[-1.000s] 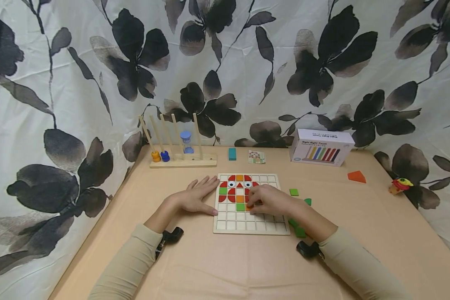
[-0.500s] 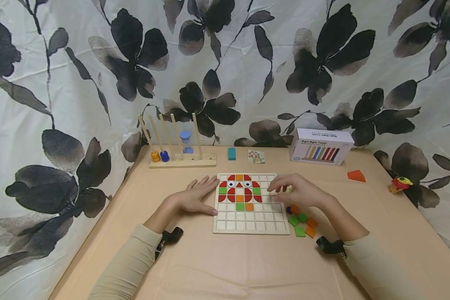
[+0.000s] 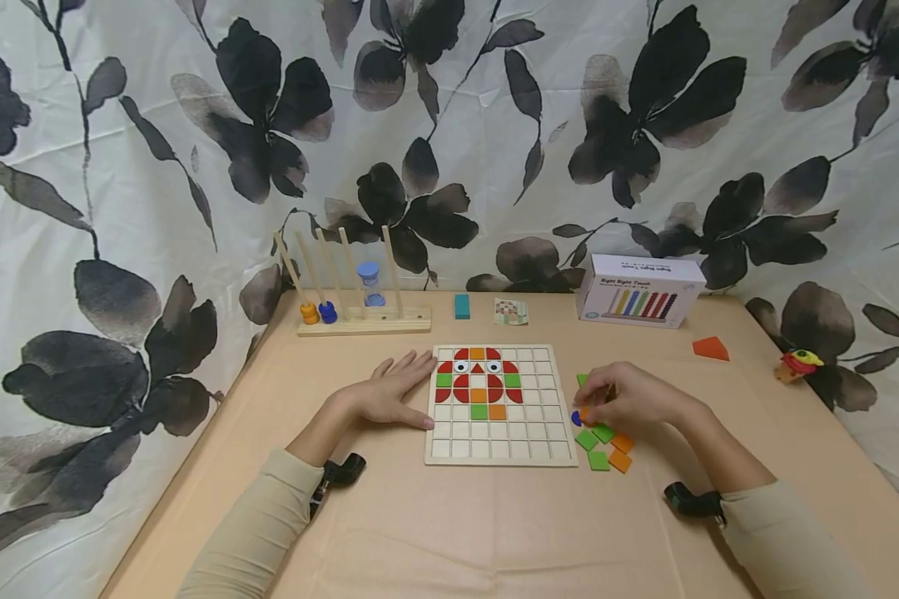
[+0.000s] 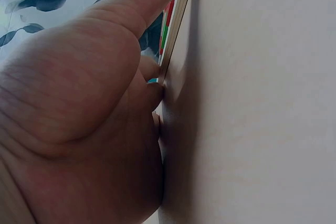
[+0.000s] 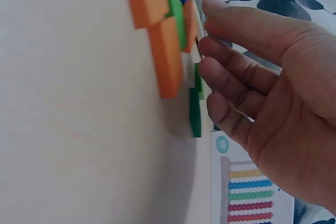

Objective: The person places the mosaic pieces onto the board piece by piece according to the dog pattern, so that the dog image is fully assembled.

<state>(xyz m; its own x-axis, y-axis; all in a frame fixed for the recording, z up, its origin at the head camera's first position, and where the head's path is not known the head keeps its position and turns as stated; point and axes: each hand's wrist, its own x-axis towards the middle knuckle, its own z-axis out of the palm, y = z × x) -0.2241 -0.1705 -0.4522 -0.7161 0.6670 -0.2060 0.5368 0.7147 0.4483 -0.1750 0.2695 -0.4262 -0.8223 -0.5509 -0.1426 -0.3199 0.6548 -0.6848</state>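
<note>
Broadly, a tan table [image 3: 389, 524] bore a square board [image 3: 509, 453], ruled into pale cells, between the two hands. Its upper left carried a pattern of red, orange and green pieces [image 3: 479, 412]. The left hand [image 3: 393, 393] lay with fingers extended, touching the board's left edge. The right hand [image 3: 637, 398] hung by loose tiles [image 3: 599, 461] just right of the board, fingers loosely bent, gripping nothing. Those tiles were mostly green and orange, thick-sided; a blue piece [image 3: 576, 418] lay beside the board. Smallest, two round white eye pieces [image 3: 461, 366] with dark centres sat in the pattern.
</note>
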